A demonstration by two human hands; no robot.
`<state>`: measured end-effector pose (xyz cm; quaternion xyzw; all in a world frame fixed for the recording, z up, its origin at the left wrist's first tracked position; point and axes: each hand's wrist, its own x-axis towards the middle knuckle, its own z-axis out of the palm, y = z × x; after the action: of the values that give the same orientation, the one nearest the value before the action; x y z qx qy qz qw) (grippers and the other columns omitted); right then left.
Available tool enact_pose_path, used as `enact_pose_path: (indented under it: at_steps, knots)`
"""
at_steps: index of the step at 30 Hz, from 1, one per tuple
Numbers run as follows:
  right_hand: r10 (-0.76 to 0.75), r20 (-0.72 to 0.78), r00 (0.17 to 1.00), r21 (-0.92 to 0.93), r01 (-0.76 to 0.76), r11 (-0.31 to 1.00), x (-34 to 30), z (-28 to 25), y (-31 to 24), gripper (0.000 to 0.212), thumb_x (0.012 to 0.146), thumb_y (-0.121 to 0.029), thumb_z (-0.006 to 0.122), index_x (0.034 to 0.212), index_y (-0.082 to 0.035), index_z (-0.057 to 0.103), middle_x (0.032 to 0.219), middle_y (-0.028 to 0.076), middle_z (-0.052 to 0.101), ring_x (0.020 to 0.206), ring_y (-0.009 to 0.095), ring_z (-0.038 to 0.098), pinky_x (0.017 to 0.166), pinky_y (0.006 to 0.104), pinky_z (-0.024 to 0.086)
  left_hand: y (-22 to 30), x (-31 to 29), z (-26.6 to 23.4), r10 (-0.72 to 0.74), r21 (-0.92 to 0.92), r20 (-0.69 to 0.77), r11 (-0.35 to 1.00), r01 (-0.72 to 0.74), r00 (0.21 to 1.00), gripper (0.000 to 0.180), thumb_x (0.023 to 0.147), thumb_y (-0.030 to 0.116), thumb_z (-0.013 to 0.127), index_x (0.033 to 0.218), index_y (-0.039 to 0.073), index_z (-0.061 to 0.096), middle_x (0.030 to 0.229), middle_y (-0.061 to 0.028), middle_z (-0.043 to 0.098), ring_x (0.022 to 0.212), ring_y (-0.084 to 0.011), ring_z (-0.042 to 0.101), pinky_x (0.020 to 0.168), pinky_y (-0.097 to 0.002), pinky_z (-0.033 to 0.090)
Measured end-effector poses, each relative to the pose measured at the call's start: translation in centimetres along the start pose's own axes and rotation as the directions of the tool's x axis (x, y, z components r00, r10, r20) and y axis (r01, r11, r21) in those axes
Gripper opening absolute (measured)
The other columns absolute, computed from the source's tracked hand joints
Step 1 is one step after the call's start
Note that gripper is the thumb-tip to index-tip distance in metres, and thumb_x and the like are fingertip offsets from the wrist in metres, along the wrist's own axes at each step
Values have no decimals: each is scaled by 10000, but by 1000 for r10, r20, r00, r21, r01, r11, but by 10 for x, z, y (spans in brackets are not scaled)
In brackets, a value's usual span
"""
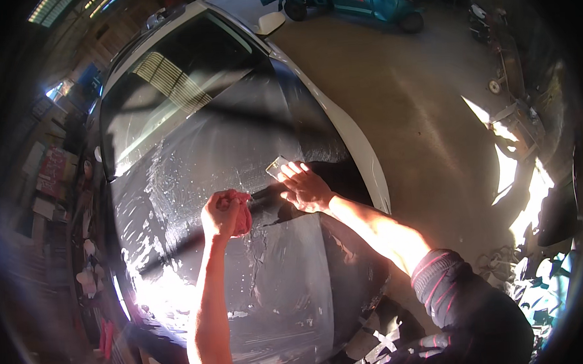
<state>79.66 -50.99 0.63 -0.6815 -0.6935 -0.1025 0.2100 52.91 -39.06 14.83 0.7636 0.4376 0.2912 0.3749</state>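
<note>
The broad hood (275, 261) of a car lies under both hands, dark grey, wet and streaked with pale film. My left hand (219, 214) is closed round a bunched red cloth (242, 216), part of which hangs out beside the fingers. To its right, my right hand (308, 189) reaches across the hood with its fingers over a small rectangular pad (276, 166). That pad shows a greyish face with a pale edge past the fingertips; the rest is under the fingers. The right thumb points left, apart from the pad.
Beyond the hood are the windshield (182, 63) and a white side mirror (270, 23). A white fender (361, 146) borders the hood on the right. A teal three-wheeler (362, 2) stands farther back on the concrete floor (405, 105). Boxes and clutter (53, 169) line the left side.
</note>
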Motion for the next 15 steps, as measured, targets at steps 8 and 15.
enact_pose_path:
  at_steps: [8,15]
  knots:
    - [-150,65,987,356,117,927,-108,-36,-118,693,1086,-480,738,1633,-71,623,1737,165,542,1644,374,466,1377,570,330,-68,-24,37,328,556,-91,800,-225,940,608,906,389,901,1442,176,707,1317,-141,711,1269,-392,651,1104,-542,538]
    - [71,290,954,181,-127,975,8,-18,-7,685,1195,-495,471,1748,-91,471,1876,147,350,1761,349,236,1440,572,134,-78,-24,67,429,583,-341,795,-170,837,537,971,370,864,1386,78,687,1323,-196,746,1216,-430,706,1080,-552,561]
